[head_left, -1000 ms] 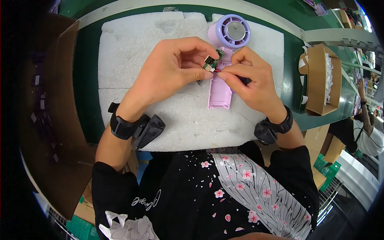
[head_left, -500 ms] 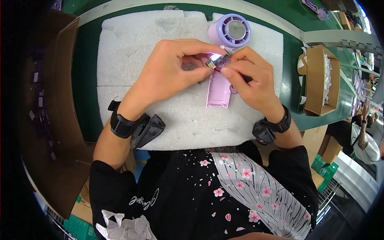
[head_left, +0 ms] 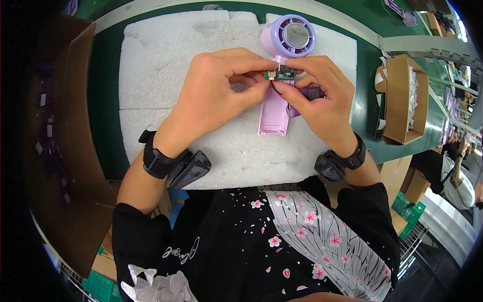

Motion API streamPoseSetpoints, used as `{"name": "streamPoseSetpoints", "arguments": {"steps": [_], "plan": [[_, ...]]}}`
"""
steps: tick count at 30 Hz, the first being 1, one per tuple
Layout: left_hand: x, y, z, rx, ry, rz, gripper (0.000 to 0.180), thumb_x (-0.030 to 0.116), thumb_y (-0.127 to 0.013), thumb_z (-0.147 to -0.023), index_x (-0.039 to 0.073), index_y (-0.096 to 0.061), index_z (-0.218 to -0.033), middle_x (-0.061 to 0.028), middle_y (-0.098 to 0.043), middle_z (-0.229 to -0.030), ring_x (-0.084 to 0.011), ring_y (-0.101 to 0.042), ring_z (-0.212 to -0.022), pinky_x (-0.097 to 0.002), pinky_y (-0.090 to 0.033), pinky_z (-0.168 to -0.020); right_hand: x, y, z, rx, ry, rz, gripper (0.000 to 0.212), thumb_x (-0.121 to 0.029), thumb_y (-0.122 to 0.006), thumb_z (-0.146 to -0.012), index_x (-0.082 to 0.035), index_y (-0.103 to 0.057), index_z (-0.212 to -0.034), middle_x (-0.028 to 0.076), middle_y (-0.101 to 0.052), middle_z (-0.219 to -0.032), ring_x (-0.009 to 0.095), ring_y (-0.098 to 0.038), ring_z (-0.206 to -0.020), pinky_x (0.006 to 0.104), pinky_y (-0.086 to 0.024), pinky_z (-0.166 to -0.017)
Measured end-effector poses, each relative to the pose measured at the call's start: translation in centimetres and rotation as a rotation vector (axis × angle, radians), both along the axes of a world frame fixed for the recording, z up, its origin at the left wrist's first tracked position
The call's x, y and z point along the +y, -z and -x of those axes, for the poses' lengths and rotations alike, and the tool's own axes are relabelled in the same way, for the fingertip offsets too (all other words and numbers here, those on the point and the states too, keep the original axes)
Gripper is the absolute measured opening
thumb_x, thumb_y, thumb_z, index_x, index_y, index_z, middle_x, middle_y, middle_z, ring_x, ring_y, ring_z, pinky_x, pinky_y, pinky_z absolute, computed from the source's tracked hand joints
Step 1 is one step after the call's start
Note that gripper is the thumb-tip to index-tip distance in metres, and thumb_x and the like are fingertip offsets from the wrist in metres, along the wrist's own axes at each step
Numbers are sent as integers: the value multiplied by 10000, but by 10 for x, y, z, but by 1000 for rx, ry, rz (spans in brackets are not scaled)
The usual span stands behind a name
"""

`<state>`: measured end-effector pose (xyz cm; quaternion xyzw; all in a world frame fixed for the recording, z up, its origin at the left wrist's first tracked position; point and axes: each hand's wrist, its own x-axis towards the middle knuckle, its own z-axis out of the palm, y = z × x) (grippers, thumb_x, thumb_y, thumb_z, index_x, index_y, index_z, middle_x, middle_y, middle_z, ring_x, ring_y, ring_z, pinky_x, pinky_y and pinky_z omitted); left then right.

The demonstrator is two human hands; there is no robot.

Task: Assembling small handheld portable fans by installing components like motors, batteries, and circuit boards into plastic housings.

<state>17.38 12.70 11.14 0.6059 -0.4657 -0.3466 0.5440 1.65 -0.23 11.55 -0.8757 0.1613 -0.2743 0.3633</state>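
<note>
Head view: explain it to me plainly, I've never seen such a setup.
There is no robot here: these are a person's bare hands, seen from above by a wide fisheye camera worn on the head, so straight edges bend. On the table lies a white foam pad. On that rests a lilac handle shell, with a round fan head at its far end. The left hand and right hand hold a small circuit board between their fingertips; a purple cylinder shows beneath the right.

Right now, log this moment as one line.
left hand: holding board | right hand: holding board | purple cylinder: partly hidden by right hand | fan: on foam
</note>
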Motion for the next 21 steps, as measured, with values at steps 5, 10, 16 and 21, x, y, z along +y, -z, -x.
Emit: {"name": "streamPoseSetpoints", "arguments": {"steps": [5,10,16,21], "plan": [[-1,-1,2,-184,-27,21,264,-46,-636,-777,-33,-705,-1032,-97,-693,-921,-124,-653,-755,-238,-536,-682,1,0,0,-25,4,11,384,16,-811,-659,-37,-681,-1016,65,-647,-902,75,-608,-599,194,-446,-529],[-1,2,4,-235,-76,77,229,-10,-675,-752,4,-733,-973,-91,-700,-856,-152,-665,-687,-235,-522,-614,1,-2,-2,-10,15,47,347,-20,-820,-654,-55,-698,-977,49,-646,-867,85,-608,-587,206,-454,-517],[-1,2,2,-264,-51,85,235,-31,-642,-777,-23,-721,-998,-77,-689,-842,-116,-636,-676,-224,-493,-592,3,-3,-3,23,50,55,310,-89,-824,-667,-85,-709,-954,43,-650,-870,117,-641,-596,235,-491,-516],[-4,1,0,-166,-51,33,214,3,-679,-748,16,-740,-953,-90,-694,-860,-157,-668,-693,-236,-531,-630,3,-4,-1,9,29,-9,286,16,-796,-696,-8,-679,-956,58,-645,-855,67,-600,-580,179,-439,-513]]}}
